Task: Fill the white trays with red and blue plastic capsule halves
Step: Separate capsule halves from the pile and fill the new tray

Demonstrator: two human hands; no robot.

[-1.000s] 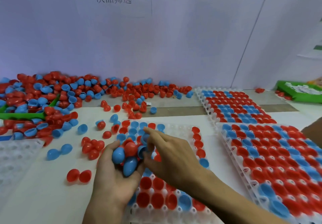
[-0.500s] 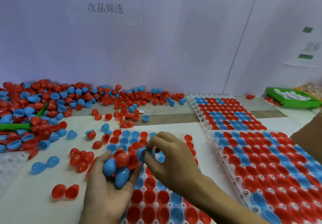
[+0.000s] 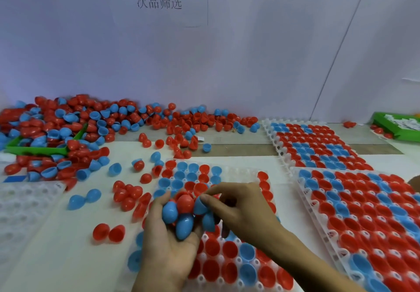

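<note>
The centre tray (image 3: 241,173) serves as the reference landmark. Above its near half, the left hand (image 3: 168,246) is cupped palm-up around a heap of capsule halves (image 3: 181,214), red and blue mixed, piled above the palm. The right hand (image 3: 238,207) reaches across the tray's middle, with thumb and forefinger pinching one blue half (image 3: 200,205) at the edge of that heap.

The tray's near rows and left columns are filled; pockets toward its far right remain empty.

Risk, as a judgement: the heap appears loosely held, so drawing one piece out may dislodge its neighbours, which would fall onto seated halves or roll off the tray. A half set down tilted may not seat in its pocket.

Right of the centre tray lie two filled trays (image 3: 341,201). To its left rests an empty tray (image 3: 22,203). Beyond it, along the wall, is the loose stock pile (image 3: 91,128), partly covering a green bin (image 3: 34,149).
</note>
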